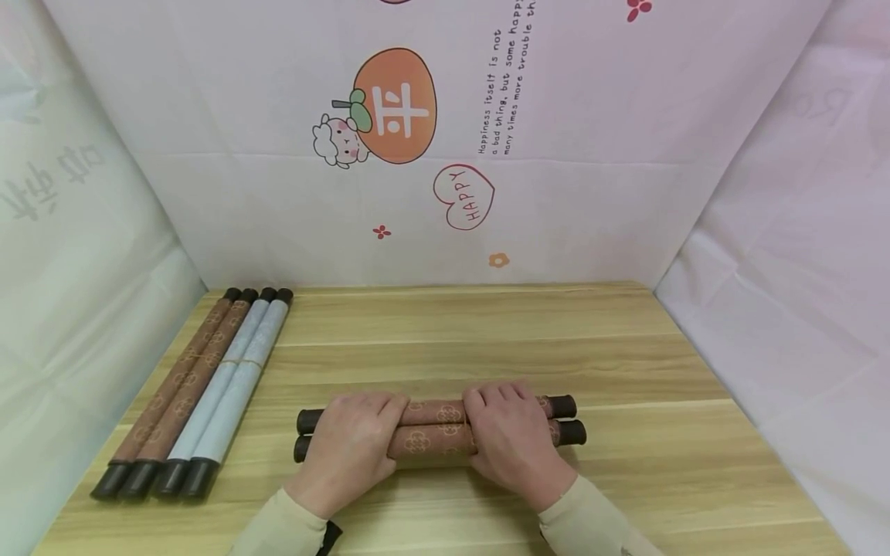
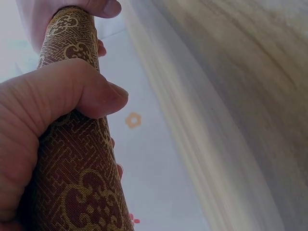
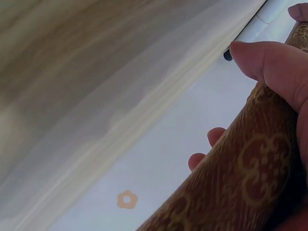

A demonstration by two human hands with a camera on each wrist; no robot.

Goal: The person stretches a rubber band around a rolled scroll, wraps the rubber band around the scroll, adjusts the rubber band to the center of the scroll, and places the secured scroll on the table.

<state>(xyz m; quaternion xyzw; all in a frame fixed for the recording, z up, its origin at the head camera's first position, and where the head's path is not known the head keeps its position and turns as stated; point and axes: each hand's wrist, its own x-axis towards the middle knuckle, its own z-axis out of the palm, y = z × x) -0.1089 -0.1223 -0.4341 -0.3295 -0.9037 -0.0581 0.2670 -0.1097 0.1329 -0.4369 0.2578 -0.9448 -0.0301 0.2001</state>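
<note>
A brown scroll [image 1: 417,442] with gold flower patterns lies crosswise near the front of the table, its two rolls side by side and dark knobs at both ends. My left hand [image 1: 351,444] grips it left of the middle; my right hand [image 1: 511,432] grips it right of the middle. A thin cord crosses the rolls beside the right hand. In the left wrist view the left thumb [image 2: 94,94] curves over the patterned cloth [image 2: 86,192]. The right wrist view has the right thumb [image 3: 269,60] along the roll, with fingertips [image 3: 216,136] showing beyond it.
On the table's left side lie another brown scroll [image 1: 184,378] and a pale blue scroll [image 1: 239,378] tied with a cord, side by side, slanting toward the back. White printed cloth [image 1: 556,224] hangs behind the wooden table [image 1: 487,332] and along both sides.
</note>
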